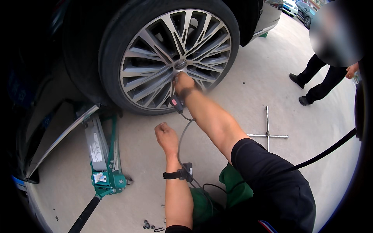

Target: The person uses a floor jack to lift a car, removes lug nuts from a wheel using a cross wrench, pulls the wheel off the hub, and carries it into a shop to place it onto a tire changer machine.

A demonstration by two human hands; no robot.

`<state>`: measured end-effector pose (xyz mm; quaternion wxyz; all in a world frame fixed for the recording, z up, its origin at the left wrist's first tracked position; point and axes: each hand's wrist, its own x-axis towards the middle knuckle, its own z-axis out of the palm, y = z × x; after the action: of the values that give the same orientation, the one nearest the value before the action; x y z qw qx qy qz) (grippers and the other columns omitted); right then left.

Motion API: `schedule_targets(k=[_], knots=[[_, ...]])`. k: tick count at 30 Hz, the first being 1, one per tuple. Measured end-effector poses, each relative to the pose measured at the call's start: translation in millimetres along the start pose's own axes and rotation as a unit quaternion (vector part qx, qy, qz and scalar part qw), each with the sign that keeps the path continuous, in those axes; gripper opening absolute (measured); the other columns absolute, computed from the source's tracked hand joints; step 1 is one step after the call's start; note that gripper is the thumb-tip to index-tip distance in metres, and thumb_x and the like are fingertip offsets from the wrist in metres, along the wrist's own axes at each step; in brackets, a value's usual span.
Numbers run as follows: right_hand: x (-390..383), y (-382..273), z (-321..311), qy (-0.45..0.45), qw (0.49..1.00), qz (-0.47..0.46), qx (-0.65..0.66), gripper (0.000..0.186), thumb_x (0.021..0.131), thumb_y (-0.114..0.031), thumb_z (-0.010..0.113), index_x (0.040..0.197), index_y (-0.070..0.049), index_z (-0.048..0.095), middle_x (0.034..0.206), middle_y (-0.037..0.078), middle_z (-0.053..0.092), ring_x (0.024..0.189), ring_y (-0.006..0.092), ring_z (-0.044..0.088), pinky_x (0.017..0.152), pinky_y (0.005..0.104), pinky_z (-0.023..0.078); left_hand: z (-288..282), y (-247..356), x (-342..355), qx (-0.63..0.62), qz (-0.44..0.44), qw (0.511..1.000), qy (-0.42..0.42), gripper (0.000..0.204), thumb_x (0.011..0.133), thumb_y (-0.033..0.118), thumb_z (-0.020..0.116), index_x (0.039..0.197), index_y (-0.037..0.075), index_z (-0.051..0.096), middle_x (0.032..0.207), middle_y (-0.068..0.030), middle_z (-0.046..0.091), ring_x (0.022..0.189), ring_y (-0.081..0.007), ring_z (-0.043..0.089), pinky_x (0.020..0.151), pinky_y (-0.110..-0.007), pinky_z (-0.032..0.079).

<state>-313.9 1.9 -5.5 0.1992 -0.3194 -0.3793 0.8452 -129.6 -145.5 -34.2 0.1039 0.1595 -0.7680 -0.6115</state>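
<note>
My right hand (185, 81) is closed at the wheel's centre (180, 64), just below the hub cap, with whatever it may hold hidden. The multi-spoke silver wheel has a black tyre (112, 77). A small black device (175, 104) with a red label sits at my right wrist, and a cable runs from it. My left hand (166, 138) hangs over the concrete below the tyre, fingers curled; I cannot make out anything in them. A black strapped device (186, 172) is on my left forearm.
A green floor jack (110, 181) stands under the car (50, 136) at left. A cross wrench (268, 136) lies at right, small black parts (147, 226) near the bottom. A person (322, 83) in dark trousers stands at upper right; other cars (303, 11) are beyond.
</note>
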Motion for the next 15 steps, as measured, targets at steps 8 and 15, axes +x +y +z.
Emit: schedule_targets(k=[8, 15], knots=[[16.8, -0.6, -99.9, -0.169, 0.977, 0.131, -0.008, 0.014, 0.090, -0.018, 0.062, 0.088, -0.004, 0.061, 0.076, 0.006, 0.062, 0.061, 0.0158, 0.058, 0.048, 0.0258, 0.046, 13.2, 13.2, -4.1, -0.013, 0.013, 1.000, -0.016, 0.037, 0.099, 0.025, 0.041, 0.109, -0.008, 0.056, 0.110, -0.0261, 0.062, 0.105, -0.0412, 0.058, 0.093, -0.044, 0.044], [7.0, 85.3, -120.4, -0.341, 0.902, 0.203, -0.172, 0.010, 0.091, -0.011, 0.061, 0.098, -0.004, 0.058, 0.099, 0.008, 0.063, 0.091, 0.0256, 0.067, 0.065, 0.0285, 0.057, -9.7, 49.3, -20.8, 0.004, 0.037, 0.999, 0.035, 0.039, 0.099, 0.027, 0.042, 0.107, -0.007, 0.059, 0.111, -0.0267, 0.063, 0.105, -0.0414, 0.059, 0.094, -0.044, 0.044]])
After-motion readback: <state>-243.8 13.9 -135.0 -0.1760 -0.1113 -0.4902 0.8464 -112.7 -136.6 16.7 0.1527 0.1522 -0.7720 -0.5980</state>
